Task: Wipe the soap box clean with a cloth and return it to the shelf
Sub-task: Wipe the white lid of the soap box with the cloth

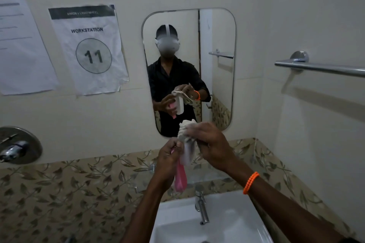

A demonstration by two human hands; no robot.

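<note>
I hold the soap box (187,154) upright in front of the mirror, above the sink. It has a white half and a pink half (180,179) that hangs open below my left hand (169,160), which grips it from the left. My right hand (211,142), with an orange bracelet on its wrist, presses a bunched white cloth (185,129) against the top of the white half. The mirror's reflection shows the same grip from the front.
A white sink (237,213) with a chrome tap (201,205) lies directly below my hands. A mirror (217,65) hangs ahead, a chrome towel bar (320,68) at right, a round wall valve (17,146) at left, and paper signs (88,49) on the wall.
</note>
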